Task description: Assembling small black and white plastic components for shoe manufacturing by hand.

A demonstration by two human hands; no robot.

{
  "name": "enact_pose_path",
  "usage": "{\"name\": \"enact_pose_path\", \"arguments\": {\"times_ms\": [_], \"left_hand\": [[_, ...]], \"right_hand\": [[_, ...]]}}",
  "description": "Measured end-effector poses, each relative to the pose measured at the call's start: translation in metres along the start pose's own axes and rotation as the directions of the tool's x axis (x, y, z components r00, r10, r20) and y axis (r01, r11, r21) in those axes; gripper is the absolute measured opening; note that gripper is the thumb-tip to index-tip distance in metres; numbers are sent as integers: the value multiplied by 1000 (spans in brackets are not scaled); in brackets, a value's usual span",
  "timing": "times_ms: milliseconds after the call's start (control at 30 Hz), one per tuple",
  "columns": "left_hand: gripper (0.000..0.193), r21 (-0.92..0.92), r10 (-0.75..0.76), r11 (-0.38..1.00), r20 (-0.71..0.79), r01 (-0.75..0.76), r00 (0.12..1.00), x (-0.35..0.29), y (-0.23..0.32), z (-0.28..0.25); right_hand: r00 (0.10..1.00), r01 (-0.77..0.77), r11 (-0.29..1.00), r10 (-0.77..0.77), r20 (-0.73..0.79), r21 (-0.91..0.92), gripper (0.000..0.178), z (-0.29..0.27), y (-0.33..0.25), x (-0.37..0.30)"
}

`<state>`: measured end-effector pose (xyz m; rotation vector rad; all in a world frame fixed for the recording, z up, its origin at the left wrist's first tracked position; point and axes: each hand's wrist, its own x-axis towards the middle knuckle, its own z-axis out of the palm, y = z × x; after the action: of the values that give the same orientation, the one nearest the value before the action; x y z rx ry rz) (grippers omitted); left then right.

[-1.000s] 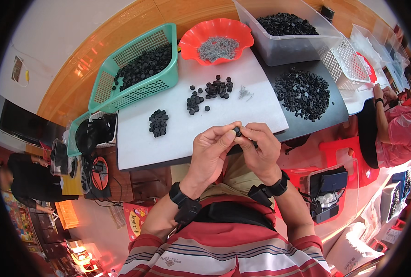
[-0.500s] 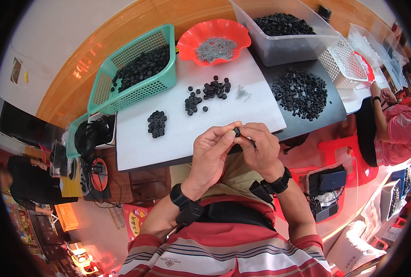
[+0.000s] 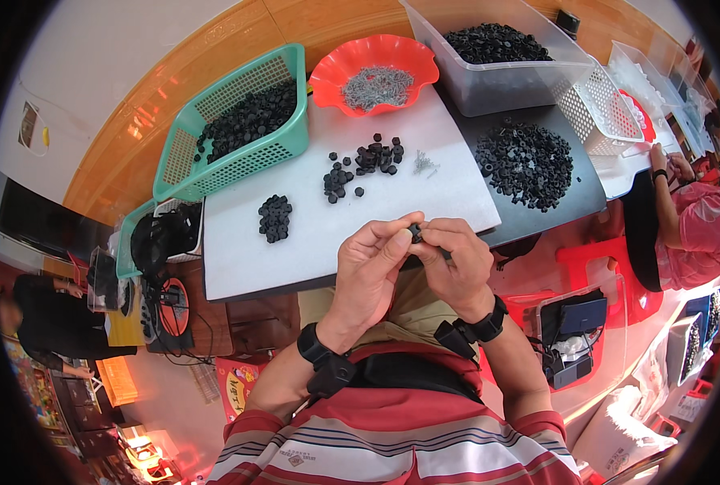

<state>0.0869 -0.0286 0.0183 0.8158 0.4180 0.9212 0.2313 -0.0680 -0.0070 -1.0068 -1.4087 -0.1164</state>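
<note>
Over the near edge of the white board (image 3: 295,259), my left hand (image 3: 368,263) pinches a small black knob-like part (image 3: 415,232) between thumb and fingers. My right hand (image 3: 458,263) meets it from the other side, its thumb and forefinger closed on the same part; whether a smaller piece sits in those fingertips is hidden. On the board lie loose black knobs (image 3: 372,156), more black knobs (image 3: 337,179) beside them, a tight cluster of black parts (image 3: 275,218) to the left, and a few thin metal screws (image 3: 425,163).
Behind the board stand a green basket (image 3: 255,163) of black parts, a red scalloped bowl (image 3: 328,79) of metal screws and a clear bin (image 3: 497,85) of black pieces. Small black parts (image 3: 528,166) are heaped at the right. Other people (image 3: 691,234) (image 3: 49,319) are off to both sides.
The black part has turned slightly between my fingertips, and my right fingers have shifted a little on it. The things on the board stay in place.
</note>
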Motion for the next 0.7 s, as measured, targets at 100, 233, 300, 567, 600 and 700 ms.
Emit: {"name": "enact_pose_path", "arguments": {"times_ms": [100,233,300,567,600,700], "left_hand": [[16,9,17,1000,16,-17,1000,0,1,1],[16,17,37,999,36,-38,999,0,1,2],[15,-2,34,999,34,-34,999,-1,1,3],[16,-16,41,999,6,-41,999,-4,-1,3],[15,-22,51,998,7,-51,999,-4,-1,3],[15,-23,57,998,8,-57,998,-4,-1,4]], "right_hand": [[1000,-7,1000,7,-12,28,33,-1,-2,1],[999,34,999,-34,-20,-8,37,-3,-4,3],[998,54,998,-54,-22,-30,38,-3,-4,2],[997,69,996,-71,-25,-51,39,-2,-3,-1],[997,68,996,-69,-25,-51,39,-3,-3,-1],[997,73,996,-74,-21,-47,38,-3,-2,0]]}}
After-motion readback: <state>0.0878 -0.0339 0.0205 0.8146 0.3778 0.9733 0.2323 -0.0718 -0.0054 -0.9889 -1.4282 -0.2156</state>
